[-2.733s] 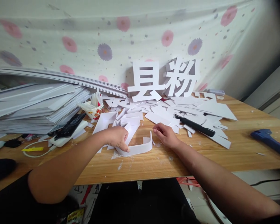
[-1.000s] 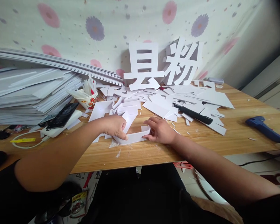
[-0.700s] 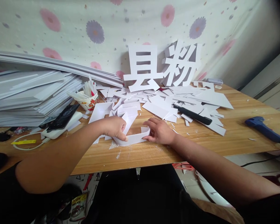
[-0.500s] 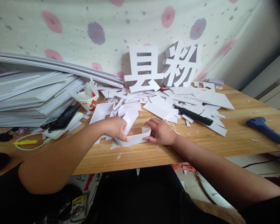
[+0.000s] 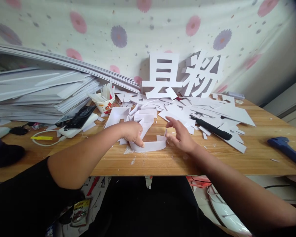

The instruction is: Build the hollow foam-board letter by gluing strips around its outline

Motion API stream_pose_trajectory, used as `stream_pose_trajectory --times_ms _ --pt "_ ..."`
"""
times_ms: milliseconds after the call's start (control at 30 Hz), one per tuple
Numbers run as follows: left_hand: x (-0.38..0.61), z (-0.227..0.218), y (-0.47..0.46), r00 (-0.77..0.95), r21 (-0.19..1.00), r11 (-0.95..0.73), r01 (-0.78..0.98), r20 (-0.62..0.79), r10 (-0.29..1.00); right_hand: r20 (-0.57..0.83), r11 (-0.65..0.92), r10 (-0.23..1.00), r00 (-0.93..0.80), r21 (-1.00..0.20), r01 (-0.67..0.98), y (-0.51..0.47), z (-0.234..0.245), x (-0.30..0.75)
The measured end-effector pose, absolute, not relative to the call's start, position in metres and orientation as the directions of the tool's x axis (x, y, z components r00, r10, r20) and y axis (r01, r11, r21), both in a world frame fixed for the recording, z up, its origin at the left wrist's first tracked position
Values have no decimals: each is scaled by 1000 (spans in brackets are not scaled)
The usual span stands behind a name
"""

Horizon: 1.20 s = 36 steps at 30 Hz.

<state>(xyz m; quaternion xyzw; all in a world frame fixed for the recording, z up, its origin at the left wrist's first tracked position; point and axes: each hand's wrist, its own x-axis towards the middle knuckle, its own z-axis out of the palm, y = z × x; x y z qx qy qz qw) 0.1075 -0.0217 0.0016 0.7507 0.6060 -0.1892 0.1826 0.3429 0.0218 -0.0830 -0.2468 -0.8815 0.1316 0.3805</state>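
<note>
A curved white strip (image 5: 151, 146) is standing on its edge on the wooden table (image 5: 224, 159), on the person's side of the white character 县 (image 5: 162, 84). The left hand (image 5: 134, 132) is holding the strip's left part: the thumb is pressing on the near face and the fingers are curling inward, their tips being hidden. The right hand (image 5: 182, 135) is hovering by the right end, thumb and forefinger spread apart; whether they are touching it, I cannot tell. Left of the character 县, a paper bowl (image 5: 106, 107) is standing; to its right and nearer, a black cutter (image 5: 214, 129) is lying on white scraps (image 5: 236, 113).
</note>
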Motion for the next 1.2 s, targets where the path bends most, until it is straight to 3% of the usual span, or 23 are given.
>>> stream_pose_trajectory --times_ms 100,300,533,767,1200 --pt "107 1 -22 207 38 -217 975 -493 845 606 817 576 -549 -392 423 22 -67 319" --pt "108 2 -23 232 21 -252 967 -476 848 450 788 584 -676 -114 605 20 -46 265" --pt "105 -3 -20 266 30 -284 958 -457 849 367 822 503 -782 75 564 15 -52 260" --pt "103 -7 -20 290 30 -308 951 -435 853 270 875 428 -863 116 470 21 -52 258" --pt "102 -5 -19 289 23 -313 950 -450 845 204 868 466 -861 82 490 23 -50 257"
